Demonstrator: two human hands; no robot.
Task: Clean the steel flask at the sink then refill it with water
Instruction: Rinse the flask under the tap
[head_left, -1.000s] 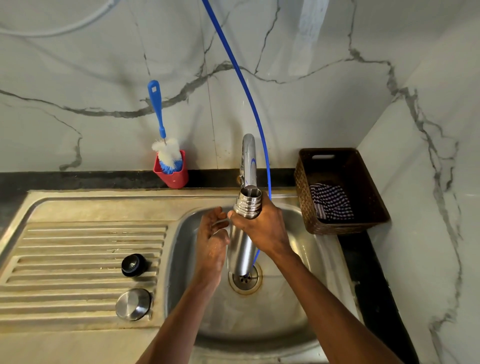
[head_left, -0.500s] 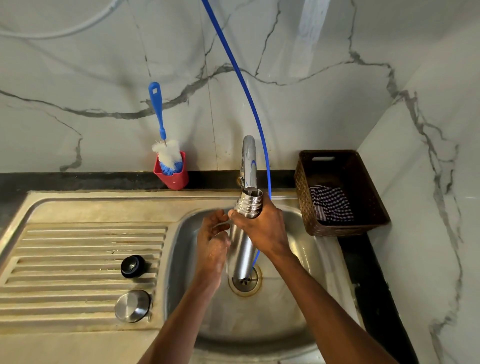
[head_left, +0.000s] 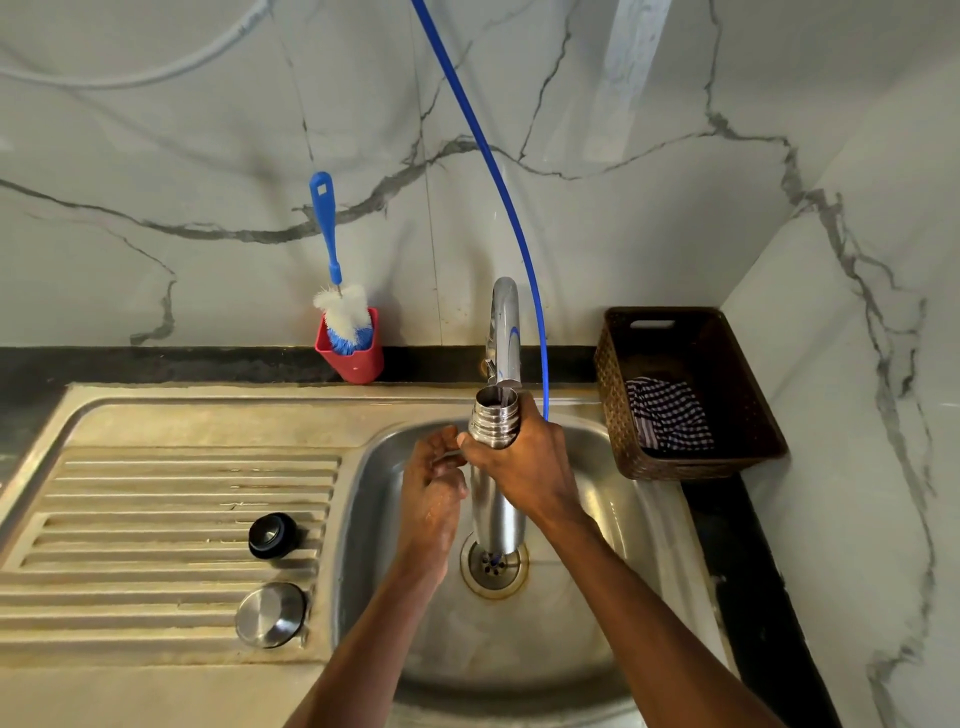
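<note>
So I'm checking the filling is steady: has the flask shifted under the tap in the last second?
No. The flask stays under the tap.

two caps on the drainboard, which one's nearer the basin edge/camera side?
The steel cap: shiny and domed, nearest the camera. The black cap lies farther back on the ribs.

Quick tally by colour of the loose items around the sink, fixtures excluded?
Steel: 2, flask, round steel cap
Black: 1, stopper
Blue: 1, bottle brush
Red: 1, cup
Brown: 1, basket
Checked: 1, cloth
Total: 7
</note>
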